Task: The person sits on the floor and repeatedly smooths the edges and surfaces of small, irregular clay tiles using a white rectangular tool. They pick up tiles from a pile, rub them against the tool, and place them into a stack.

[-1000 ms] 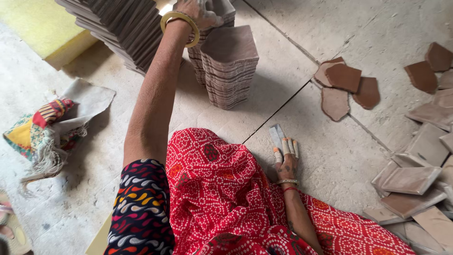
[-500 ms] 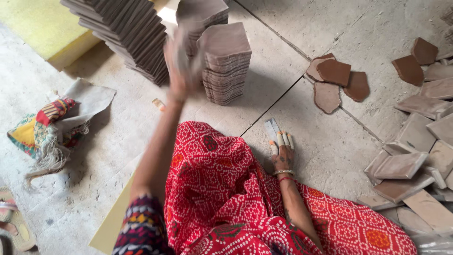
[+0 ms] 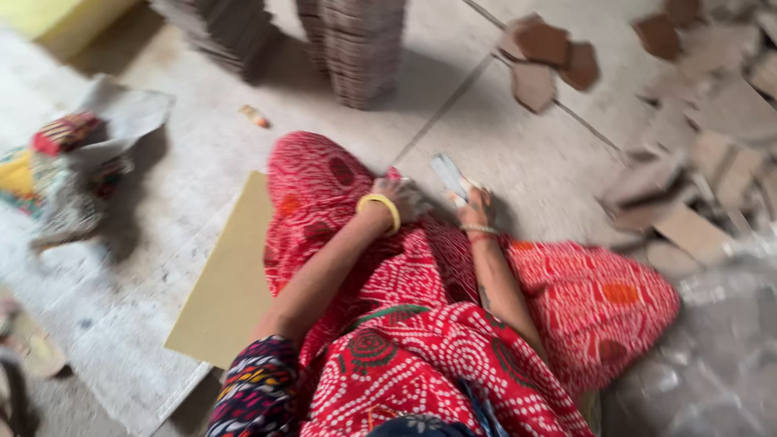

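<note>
Holding a small pale tool (image 3: 447, 174) at frame centre, your right hand (image 3: 477, 206) has fingers closed on it. It looks light and stiff; grip mid-length. Left hand (image 3: 402, 197) rests on the red cloth (image 3: 421, 283), grip unclear.

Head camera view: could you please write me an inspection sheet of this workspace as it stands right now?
Surface: pale concrete floor with a seam line; a tan board lies flat beside the red cloth.
Job's things: a small pale flat object, blurred, in the right hand; stacked brown pieces stand ahead.
Clutter: loose brown pieces scattered at right; a multicoloured cloth bundle at left; a small orange item.
Grippers: left hand, yellow bangle on its wrist, rests on the red patterned cloth; right hand holds the flat object.
Cables: nothing seen.
Surroundings: a yellow slab at top left; clear plastic sheeting at lower right.
</note>
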